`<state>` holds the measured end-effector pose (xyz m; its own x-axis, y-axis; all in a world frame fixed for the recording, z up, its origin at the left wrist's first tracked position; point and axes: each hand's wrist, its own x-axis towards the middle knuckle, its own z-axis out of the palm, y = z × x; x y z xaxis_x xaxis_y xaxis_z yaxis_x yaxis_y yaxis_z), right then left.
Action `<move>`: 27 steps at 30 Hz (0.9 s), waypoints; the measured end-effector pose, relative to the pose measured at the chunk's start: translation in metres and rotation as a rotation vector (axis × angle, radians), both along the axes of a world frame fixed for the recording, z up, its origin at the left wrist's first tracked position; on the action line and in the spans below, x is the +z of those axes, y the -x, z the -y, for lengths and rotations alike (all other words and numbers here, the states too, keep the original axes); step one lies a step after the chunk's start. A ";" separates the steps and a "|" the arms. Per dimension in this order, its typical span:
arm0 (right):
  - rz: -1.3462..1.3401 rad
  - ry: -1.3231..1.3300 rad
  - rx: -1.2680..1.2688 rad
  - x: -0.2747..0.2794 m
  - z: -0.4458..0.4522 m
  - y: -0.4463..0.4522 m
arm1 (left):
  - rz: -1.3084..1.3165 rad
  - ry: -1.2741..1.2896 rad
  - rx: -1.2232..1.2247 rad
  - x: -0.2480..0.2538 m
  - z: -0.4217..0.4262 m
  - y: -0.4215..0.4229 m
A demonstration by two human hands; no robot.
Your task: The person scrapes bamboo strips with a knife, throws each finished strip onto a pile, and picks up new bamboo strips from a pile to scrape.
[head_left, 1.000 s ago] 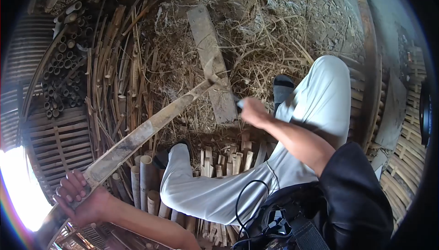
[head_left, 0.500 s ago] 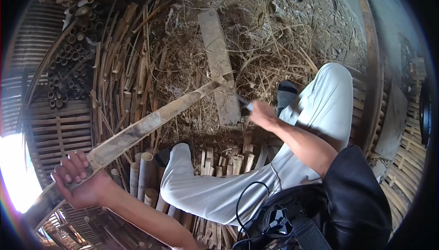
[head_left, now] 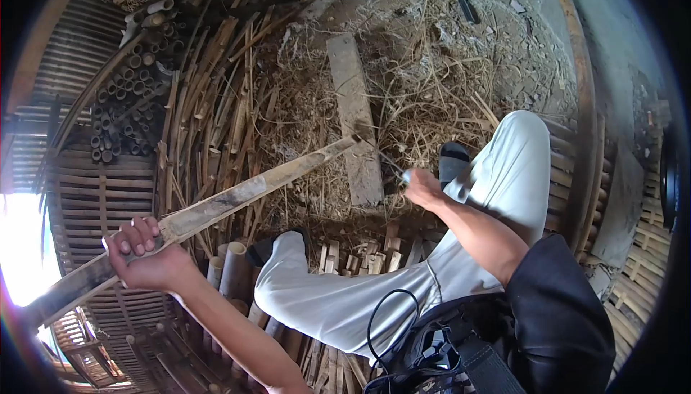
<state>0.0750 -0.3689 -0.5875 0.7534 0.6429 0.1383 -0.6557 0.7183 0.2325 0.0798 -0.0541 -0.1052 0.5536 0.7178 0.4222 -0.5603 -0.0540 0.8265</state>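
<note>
A long split bamboo slat (head_left: 241, 194) slants across the view, its narrow far end resting over a worn wooden board (head_left: 353, 106) on the ground. My left hand (head_left: 155, 261) is closed around the slat near its lower left part, fingers curled over the edge. Beside the board, my right hand (head_left: 423, 189) grips what looks like a knife (head_left: 392, 165) by its handle. Its thin blade points up and left toward the slat's far end. Blade and slat end lie close together; whether they touch, I cannot tell.
Shavings (head_left: 417, 113) cover the floor around the board. Long bamboo strips (head_left: 209, 120) lie to the left, with a stack of bamboo tubes (head_left: 129, 99) beyond. Cut pieces (head_left: 360, 261) stand near my legs. A dark-handled tool (head_left: 466, 6) lies at the back.
The camera view has shifted slightly. My left hand has risen with its end of the slat. Loose splinters at the slat's far end no longer show. My right hand still holds the knife.
</note>
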 end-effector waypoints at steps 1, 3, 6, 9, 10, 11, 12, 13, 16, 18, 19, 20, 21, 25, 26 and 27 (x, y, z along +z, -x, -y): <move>0.358 0.689 -0.057 0.019 0.003 -0.002 | -0.043 -0.004 0.128 0.002 0.014 -0.005; 0.719 1.790 0.076 0.083 -0.005 -0.012 | -0.190 -0.084 0.244 0.004 0.018 -0.005; 0.726 2.164 0.200 0.158 -0.020 -0.016 | -0.131 -0.021 0.055 0.014 0.032 -0.001; 0.911 1.961 -0.125 0.190 -0.042 -0.010 | -0.248 -0.241 0.012 0.017 0.028 0.003; 0.944 1.875 -0.248 0.203 -0.049 -0.008 | -0.297 -0.339 0.030 0.016 0.030 0.005; 0.946 1.778 -0.283 0.214 -0.057 -0.003 | -0.305 -0.446 -0.061 0.015 0.012 0.007; 0.944 1.683 -0.321 0.226 -0.065 0.001 | -0.290 -0.407 -0.076 0.015 0.011 0.009; 0.901 1.633 -0.178 0.247 -0.066 0.003 | -0.276 -0.369 -0.091 0.017 0.012 0.010; 1.005 1.722 -0.149 0.263 -0.079 0.006 | -0.146 -0.189 0.011 0.016 0.039 -0.007; 0.885 1.673 0.234 0.247 -0.073 -0.001 | 0.009 -0.076 -0.030 0.005 0.034 -0.012; 0.933 1.736 0.162 0.219 -0.070 -0.003 | -0.003 -0.048 0.040 0.007 0.031 -0.009; 0.978 1.797 0.086 0.182 -0.068 -0.004 | 0.007 -0.071 0.000 0.006 0.031 -0.009; 0.870 1.917 0.209 0.155 -0.068 -0.009 | 0.020 -0.092 -0.041 0.005 0.033 -0.009; 0.751 1.874 0.195 0.146 -0.066 -0.008 | 0.008 -0.034 -0.086 0.010 0.031 -0.022; 0.696 1.787 0.122 0.148 -0.068 -0.007 | 0.009 -0.006 0.030 0.010 0.035 -0.021; 0.769 1.818 0.098 0.178 -0.064 -0.009 | 0.008 0.014 0.133 0.014 0.046 -0.024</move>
